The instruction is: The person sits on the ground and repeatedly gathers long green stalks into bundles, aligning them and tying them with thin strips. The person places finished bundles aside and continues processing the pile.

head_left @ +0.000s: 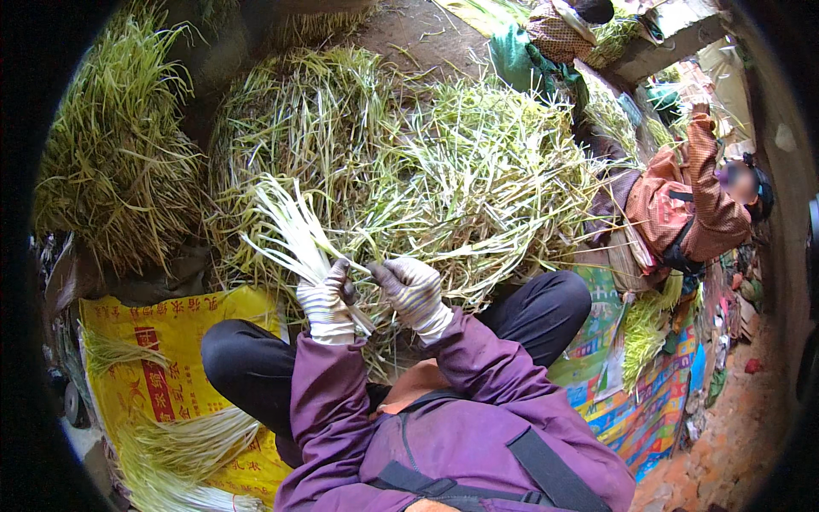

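Observation:
My left hand [326,304], in a striped knit work glove with dark fingertips, is closed around a bunch of pale leafy stalks [295,237] that look like blanched chives. Their whitish blades fan out beyond the fist, and the other ends stick out below it. Just to the right, my right hand [413,291] wears a matching glove. Its thumb and fingers pinch the end of a single stalk [342,256] that runs across from the bunch. Under and beyond both hands spreads a large heap of loose green and straw-coloured stalks [384,160].
Another tall pile of stalks [115,141] stands at left. Several sorted bunches [205,441] lie on a yellow printed sheet [192,358] beside my left knee. A colourful mat [646,409] is at right. One co-worker [684,198] sits at right, another person [563,32] farther back.

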`<state>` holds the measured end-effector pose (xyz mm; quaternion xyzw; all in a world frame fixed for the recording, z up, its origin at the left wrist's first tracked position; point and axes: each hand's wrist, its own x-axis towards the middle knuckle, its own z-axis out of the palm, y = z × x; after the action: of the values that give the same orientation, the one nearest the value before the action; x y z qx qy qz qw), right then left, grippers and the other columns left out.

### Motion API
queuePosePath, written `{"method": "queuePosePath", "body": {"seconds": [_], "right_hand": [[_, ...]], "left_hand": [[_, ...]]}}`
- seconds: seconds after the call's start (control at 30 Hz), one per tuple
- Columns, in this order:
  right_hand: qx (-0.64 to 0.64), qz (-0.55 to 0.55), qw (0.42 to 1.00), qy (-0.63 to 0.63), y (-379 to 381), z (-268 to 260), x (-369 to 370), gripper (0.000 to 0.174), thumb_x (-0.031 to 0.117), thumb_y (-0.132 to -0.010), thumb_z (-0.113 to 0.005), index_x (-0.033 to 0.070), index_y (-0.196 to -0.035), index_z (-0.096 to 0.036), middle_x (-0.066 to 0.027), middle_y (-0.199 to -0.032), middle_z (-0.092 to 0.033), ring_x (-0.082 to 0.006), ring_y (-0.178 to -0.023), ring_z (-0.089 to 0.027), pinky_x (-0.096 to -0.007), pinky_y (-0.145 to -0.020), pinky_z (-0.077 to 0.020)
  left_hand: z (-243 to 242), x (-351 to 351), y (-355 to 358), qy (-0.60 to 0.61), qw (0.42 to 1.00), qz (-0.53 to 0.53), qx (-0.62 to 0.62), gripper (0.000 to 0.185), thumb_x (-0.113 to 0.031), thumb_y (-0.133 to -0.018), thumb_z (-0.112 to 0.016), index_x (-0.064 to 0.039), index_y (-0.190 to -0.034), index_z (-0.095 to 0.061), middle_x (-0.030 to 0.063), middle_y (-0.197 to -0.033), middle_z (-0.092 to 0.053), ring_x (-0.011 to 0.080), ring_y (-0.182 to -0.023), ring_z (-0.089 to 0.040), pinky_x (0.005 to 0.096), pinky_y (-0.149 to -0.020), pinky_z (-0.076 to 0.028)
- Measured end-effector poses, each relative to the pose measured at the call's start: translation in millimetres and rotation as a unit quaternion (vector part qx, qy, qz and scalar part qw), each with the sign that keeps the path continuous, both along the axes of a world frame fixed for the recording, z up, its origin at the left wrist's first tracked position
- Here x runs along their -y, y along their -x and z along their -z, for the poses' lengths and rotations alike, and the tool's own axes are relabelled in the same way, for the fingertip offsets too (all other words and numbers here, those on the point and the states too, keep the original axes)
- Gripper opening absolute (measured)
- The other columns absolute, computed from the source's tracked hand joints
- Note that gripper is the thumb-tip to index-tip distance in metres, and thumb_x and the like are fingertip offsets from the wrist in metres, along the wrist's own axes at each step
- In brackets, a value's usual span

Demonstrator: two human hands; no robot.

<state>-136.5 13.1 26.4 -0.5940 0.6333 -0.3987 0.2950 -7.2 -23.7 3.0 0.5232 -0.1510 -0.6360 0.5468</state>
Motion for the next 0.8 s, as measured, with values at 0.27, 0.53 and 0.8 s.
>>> {"method": "queuePosePath", "body": {"seconds": [0.27, 0.53, 0.8], "right_hand": [[-0.447, 0.102, 0.886, 0.069, 114.8, -44.4, -26.6, 0.022, 0.026, -0.081, -0.055, 0.011, -0.065, -0.056, -0.01, -0.057, -0.052, -0.0306, -0.055, -0.054, -0.0414, -0.05, -0.0425], [-0.579, 0.187, 0.788, -0.09, 140.8, -75.7, -20.4, 0.024, 0.034, -0.083, -0.051, 0.014, -0.089, -0.062, -0.012, -0.069, -0.06, -0.0301, -0.064, -0.059, -0.0427, -0.058, -0.047], [-0.228, -0.16, 0.96, 0.027, -9.2, -25.9, 24.1, 0.024, 0.031, -0.084, -0.054, 0.009, -0.079, -0.061, -0.0121, -0.066, -0.058, -0.0307, -0.063, -0.058, -0.0399, -0.055, -0.0448]], "left_hand": [[7.6, 14.7, -29.9, -0.012, 0.987, -0.154, -0.044, 0.028, -0.004, -0.073, -0.07, -0.005, -0.099, -0.057, 0.0004, -0.056, -0.049, 0.0083, -0.035, -0.039, 0.0232, -0.029, -0.028], [2.4, 9.6, -19.7, 0.007, 0.997, -0.072, 0.016, 0.019, -0.004, -0.075, -0.068, -0.008, -0.087, -0.053, -0.0004, -0.052, -0.046, 0.0096, -0.035, -0.04, 0.0232, -0.03, -0.027], [-1.8, -1.1, -20.3, 0.067, 0.997, 0.012, 0.038, 0.017, -0.007, -0.074, -0.071, -0.008, -0.084, -0.057, -0.0015, -0.055, -0.051, 0.0082, -0.037, -0.043, 0.0214, -0.032, -0.029]]}}
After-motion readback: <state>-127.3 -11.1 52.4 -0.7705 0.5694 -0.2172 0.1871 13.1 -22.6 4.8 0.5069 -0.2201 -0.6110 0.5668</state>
